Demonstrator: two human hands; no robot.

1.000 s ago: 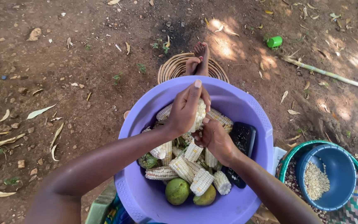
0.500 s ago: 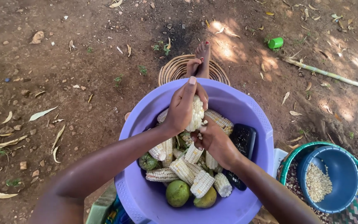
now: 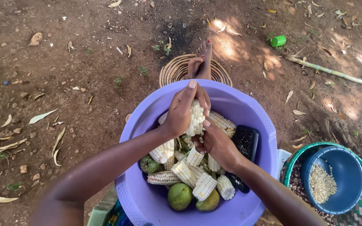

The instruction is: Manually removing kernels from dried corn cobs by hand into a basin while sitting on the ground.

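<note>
- The left hand (image 3: 183, 113) reaches forward over the purple basin (image 3: 147, 201), fingers wrapped tight round the upper part of a pale corn cob (image 3: 197, 118).
- The right hand (image 3: 216, 144) sits just below it, fingers curled closed at the cob's lower end, thumb pointing up.
- The cob is held above the heap of cob pieces (image 3: 189, 173) and green fruits (image 3: 179, 196) in the basin.

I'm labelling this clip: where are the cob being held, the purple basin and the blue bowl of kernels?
corn cob (image 3: 197, 119), head view, on its pale kernels between the hands.
purple basin (image 3: 235, 97), head view, on its far rim.
blue bowl (image 3: 348, 167), head view, on its bare inner wall.
</note>
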